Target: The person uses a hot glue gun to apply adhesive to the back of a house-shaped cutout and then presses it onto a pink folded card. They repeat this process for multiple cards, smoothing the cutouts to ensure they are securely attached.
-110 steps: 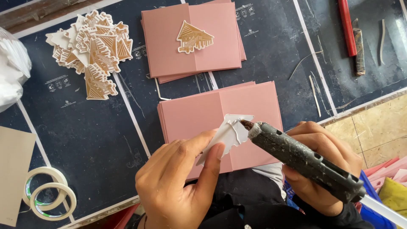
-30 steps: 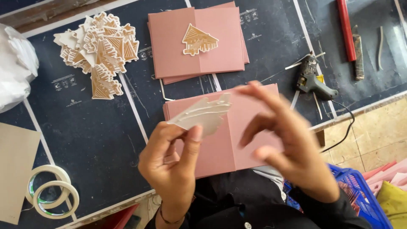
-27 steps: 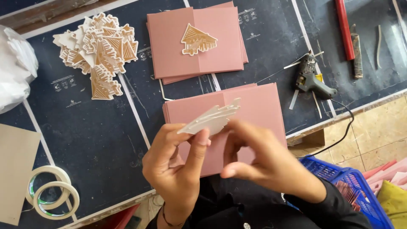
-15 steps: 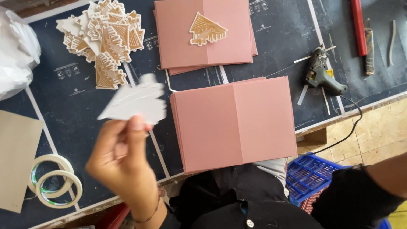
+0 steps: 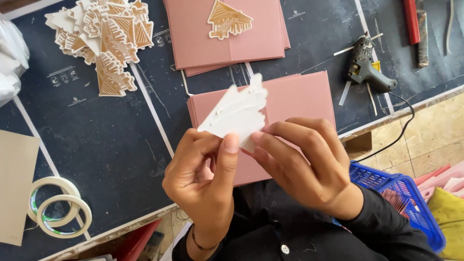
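both the left hand [image 5: 205,181] and right hand [image 5: 304,164] are pinching a white cutout [image 5: 237,113] in a closed grip above pink cards [image 5: 299,99] lying on the dark desk [image 5: 111,145].

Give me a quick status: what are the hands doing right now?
Left hand and right hand both pinch the white cutout, blank side up. Pink card stack lies below. Glue gun set aside, nothing blocking.

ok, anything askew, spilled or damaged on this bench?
Nothing damaged or spilled. The house-shaped cutouts lie in a loose, fanned heap rather than a neat stack, and the glue gun lies on its side with its cord trailing off the table edge. Both hands hold a white cutout blank side up.
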